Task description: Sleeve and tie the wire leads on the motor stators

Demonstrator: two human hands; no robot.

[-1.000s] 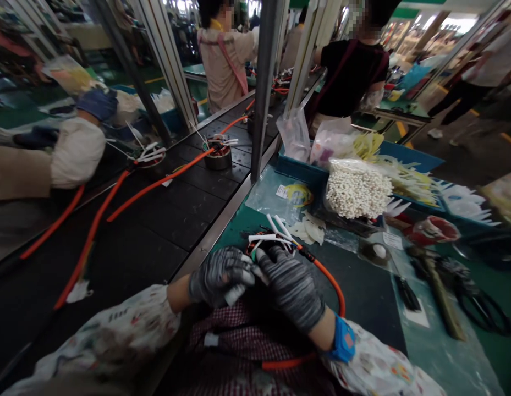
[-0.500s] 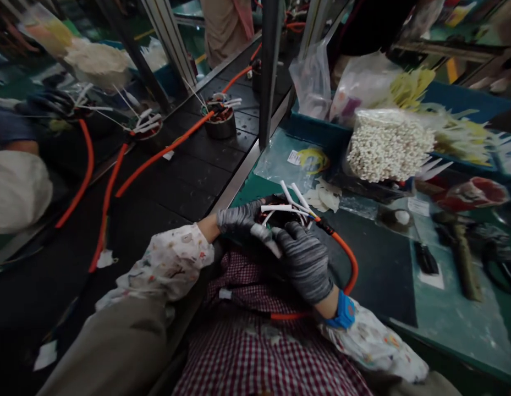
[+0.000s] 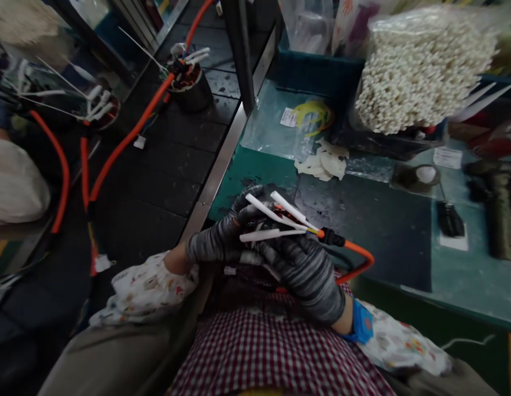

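Wound stator [image 3: 279,208] | near edge of worktop [image 3: 259,170] | my left hand [image 3: 222,236] and right hand [image 3: 307,269] curled round it, gripping its sides | white sleeves [image 3: 261,235] lie flatter leftward than half a second ago

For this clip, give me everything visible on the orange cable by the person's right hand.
The orange cable looks smooth, like rubber or plastic. A black collar wraps it near one end, where thin wires fan out into white-sleeved leads. It bends in a loop beside the gloved right hand, then disappears behind it. Whether that hand touches the cable is unclear; its far end isn't identifiable.
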